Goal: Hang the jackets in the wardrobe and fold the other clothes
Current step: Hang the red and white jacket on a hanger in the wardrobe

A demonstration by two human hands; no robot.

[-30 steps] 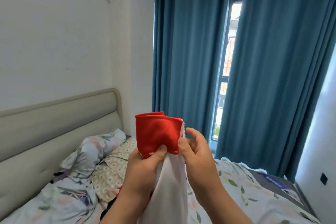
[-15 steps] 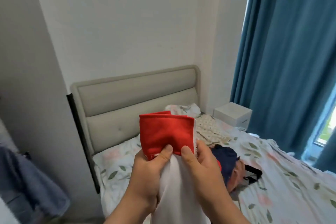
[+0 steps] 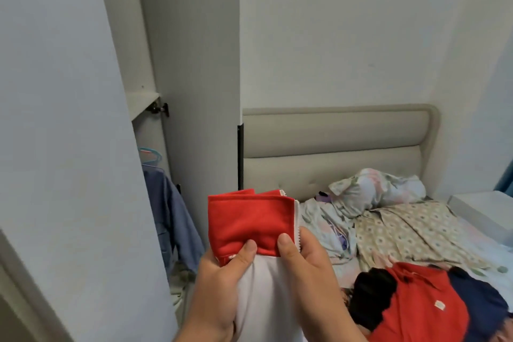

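I hold the jacket (image 3: 247, 219) up in front of the open wardrobe (image 3: 194, 64), just off the bed's (image 3: 333, 147) left edge. My left hand (image 3: 222, 277) and right hand (image 3: 305, 266) each pinch its red collar. I judge that freeing 1 hand for a hanger could let the slack white body slip and drop. Inside the wardrobe, 1 blue garment (image 3: 172, 219) hangs on a teal hanger (image 3: 151, 154). The rest is hidden from me.

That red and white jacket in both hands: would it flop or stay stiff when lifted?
Probably floppy: the jacket hangs limp below the left hand and right hand. Its red collar seems firmer, standing upright. Likely light: a pinch grip holds it.
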